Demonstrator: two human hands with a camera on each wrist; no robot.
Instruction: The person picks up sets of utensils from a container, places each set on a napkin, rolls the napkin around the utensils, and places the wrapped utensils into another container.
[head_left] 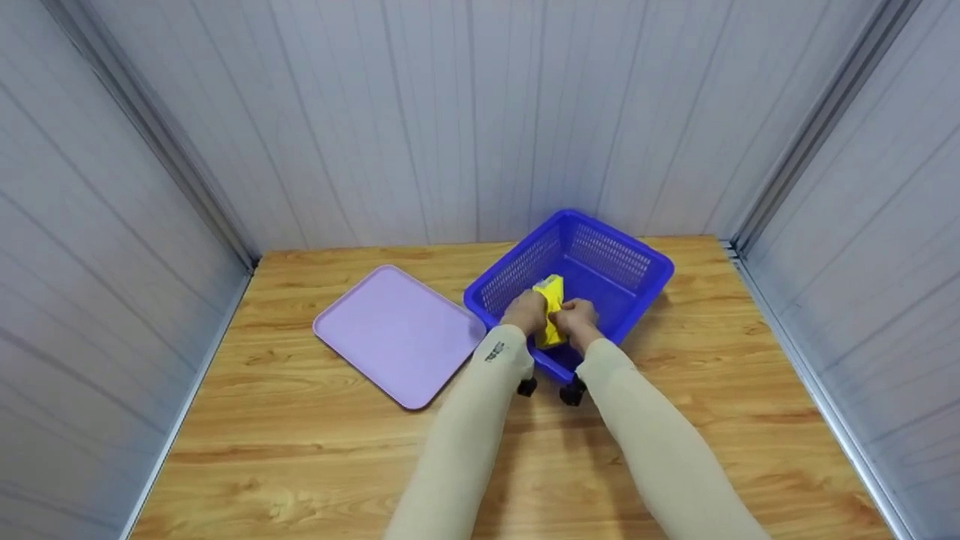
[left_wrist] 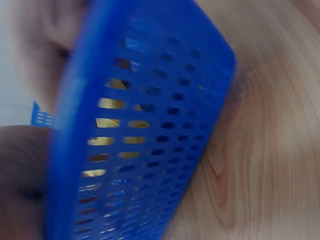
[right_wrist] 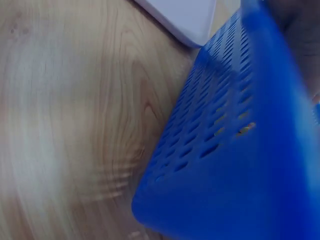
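Inside a blue slotted plastic basket (head_left: 657, 264), both hands grip a bright yellow packet (head_left: 553, 291). The left hand (head_left: 525, 312) curls around its left side, and the right hand (head_left: 577, 319) pinches its right side. What the packet contains cannot be told. In the left wrist view, yellow shows through slots in the basket wall (left_wrist: 210, 55), and blurred hands appear beyond the rim. The right wrist view is mostly filled by the basket's outer wall (right_wrist: 200, 195); the hand there is largely hidden behind the rim.
A flat lilac tray (head_left: 397, 330) lies left of the basket, its right corner close to the basket's edge. Both stand on a wood-grain surface (head_left: 300, 442). Pale panelled walls (head_left: 450, 120) enclose the back and both sides.
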